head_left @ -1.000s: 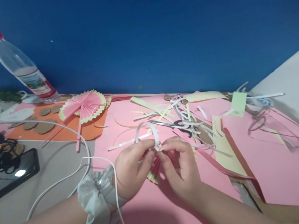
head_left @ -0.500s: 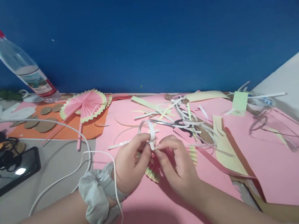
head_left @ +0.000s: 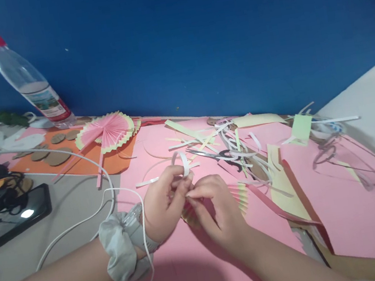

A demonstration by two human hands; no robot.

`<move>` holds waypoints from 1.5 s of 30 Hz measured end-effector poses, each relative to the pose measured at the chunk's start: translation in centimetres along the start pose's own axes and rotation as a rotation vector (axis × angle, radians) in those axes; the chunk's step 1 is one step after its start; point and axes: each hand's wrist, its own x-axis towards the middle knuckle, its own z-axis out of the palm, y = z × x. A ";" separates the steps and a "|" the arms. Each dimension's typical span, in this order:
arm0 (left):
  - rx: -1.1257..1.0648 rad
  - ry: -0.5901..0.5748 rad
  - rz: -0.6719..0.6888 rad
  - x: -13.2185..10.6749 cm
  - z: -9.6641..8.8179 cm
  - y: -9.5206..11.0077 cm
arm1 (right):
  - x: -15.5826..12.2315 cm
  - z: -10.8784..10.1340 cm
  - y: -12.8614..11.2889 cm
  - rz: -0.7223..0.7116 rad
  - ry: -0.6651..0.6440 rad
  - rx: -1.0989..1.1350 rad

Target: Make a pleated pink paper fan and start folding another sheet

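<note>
A narrow white paper strip (head_left: pixel 185 163) curls up in a loop from between the thumb and fingers of my left hand (head_left: pixel 164 206), which is closed on it. My right hand (head_left: pixel 219 206) is pinched, its thumb and forefinger tips touching the left thumb. Whatever lies between those tips is hidden. Under both hands, a pink pleated paper fan (head_left: pixel 240 194) with a yellow-green edge is partly covered. It lies on a pink paper sheet (head_left: pixel 179 270). Just beyond the hands lie scissors (head_left: pixel 207 154) with dark handles, their blades pointing left.
Paper strips (head_left: pixel 235 140) lie tangled behind the right hand. Another pleated fan (head_left: pixel 111 131) rests on orange paper (head_left: pixel 63 167) by cardboard discs (head_left: pixel 57 156). A bottle (head_left: pixel 34 86) stands by the blue wall. A white cable (head_left: pixel 148 241) crosses my left wrist; a phone (head_left: pixel 15 220) lies left.
My right fingertips have shifted slightly left and down, against the left thumb. The white strip's loop has tilted a little left, and its lower end is now hidden by the fingers.
</note>
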 end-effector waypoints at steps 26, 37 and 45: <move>0.173 -0.001 0.110 0.0 -0.2 0.0 | 0.0 0.4 0.2 0.280 0.073 0.249; 0.131 0.012 0.179 0.1 -0.2 0.0 | -0.2 0.3 0.2 0.316 0.030 0.215; 0.051 -0.045 0.101 0.0 -0.1 -0.3 | -0.2 0.3 0.2 0.229 0.035 0.194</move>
